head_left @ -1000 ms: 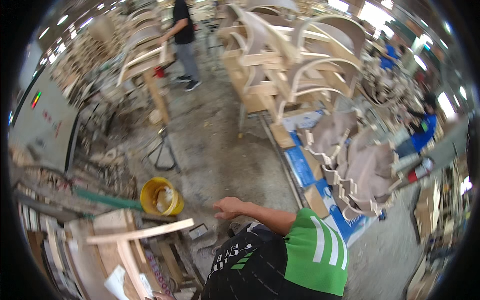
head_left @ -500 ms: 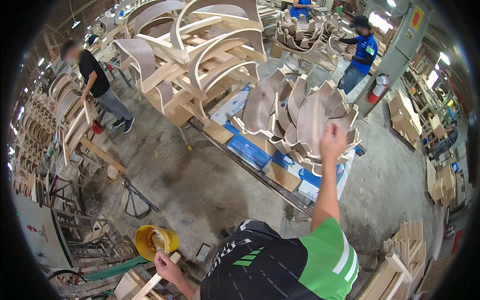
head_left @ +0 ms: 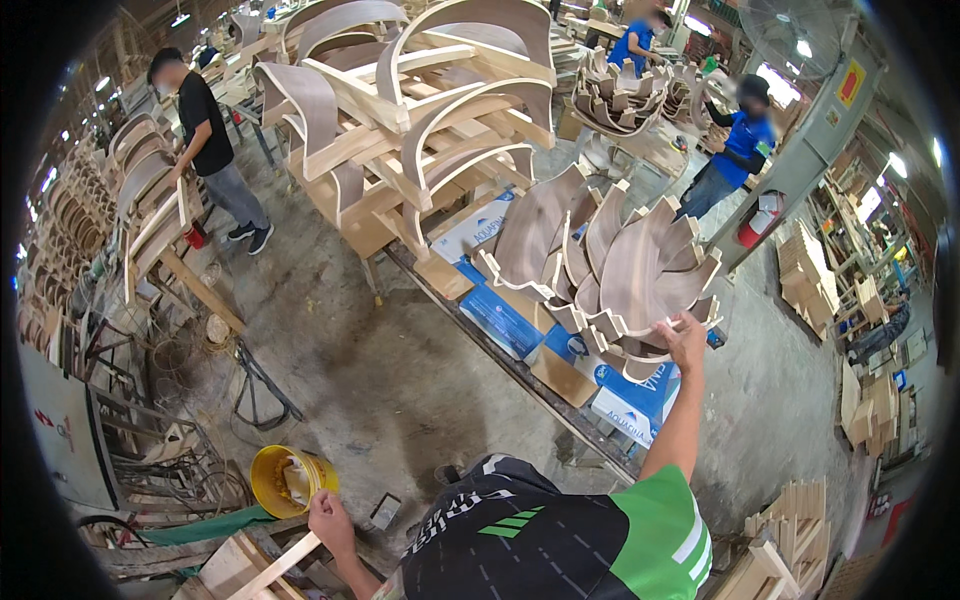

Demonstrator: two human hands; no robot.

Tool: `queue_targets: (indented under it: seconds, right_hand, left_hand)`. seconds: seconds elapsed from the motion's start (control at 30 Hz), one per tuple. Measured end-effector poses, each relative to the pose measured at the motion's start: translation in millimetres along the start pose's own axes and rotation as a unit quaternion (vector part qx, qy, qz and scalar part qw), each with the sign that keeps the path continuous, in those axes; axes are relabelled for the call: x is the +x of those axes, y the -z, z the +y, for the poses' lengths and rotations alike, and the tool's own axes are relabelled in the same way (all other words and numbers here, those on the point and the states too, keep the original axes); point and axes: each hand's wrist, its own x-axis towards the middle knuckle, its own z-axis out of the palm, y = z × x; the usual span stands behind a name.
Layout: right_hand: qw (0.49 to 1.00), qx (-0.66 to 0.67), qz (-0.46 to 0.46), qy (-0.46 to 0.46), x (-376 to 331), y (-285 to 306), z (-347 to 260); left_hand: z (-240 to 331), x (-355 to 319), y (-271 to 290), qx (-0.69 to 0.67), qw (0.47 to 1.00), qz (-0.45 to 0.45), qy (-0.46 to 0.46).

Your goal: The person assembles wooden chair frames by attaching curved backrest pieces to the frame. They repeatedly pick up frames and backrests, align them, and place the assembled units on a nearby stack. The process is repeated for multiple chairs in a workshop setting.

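Observation:
My right hand point(head_left: 686, 341) grips the near edge of a curved wood panel point(head_left: 637, 250) with a brown veneered face and pale edges. That panel belongs to a nested group of similar curved panels point(head_left: 535, 240) lying on cardboard over a long table. Low at the left, the fingers of my left hand point(head_left: 332, 522) are curled together beside the upper end of a pale wooden strip point(head_left: 275, 568). What those fingers hold, if anything, cannot be made out. Just behind that hand stands a yellow bucket point(head_left: 268, 490) with pale, stained material inside.
Curved wooden frames point(head_left: 420, 130) are piled high on the table's far left part. Flattened blue and white boxes point(head_left: 500, 318) cover its top. One person in black point(head_left: 205, 140) works at the left; others in blue point(head_left: 735, 150) work behind. Wood pieces point(head_left: 780, 550) are stacked at lower right.
My right hand has come down from over the curved panels to the near edge of one. My left hand has shifted slightly left. The view has turned a little.

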Motion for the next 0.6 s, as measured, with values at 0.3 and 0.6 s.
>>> queue_targets:
  seconds: [0.3, 0.6]
  right_hand:
    - [0.96, 0.147, 0.24, 0.005, 109, 36, -113]
    - [0.898, 0.391, 0.141, 0.145, 48, 89, -213]
  left_hand:
    - [12, -3, -12, -0.035, 0.999, -0.026, -0.029]
    - [13, -3, -5, -0.104, 0.994, -0.029, -0.003]
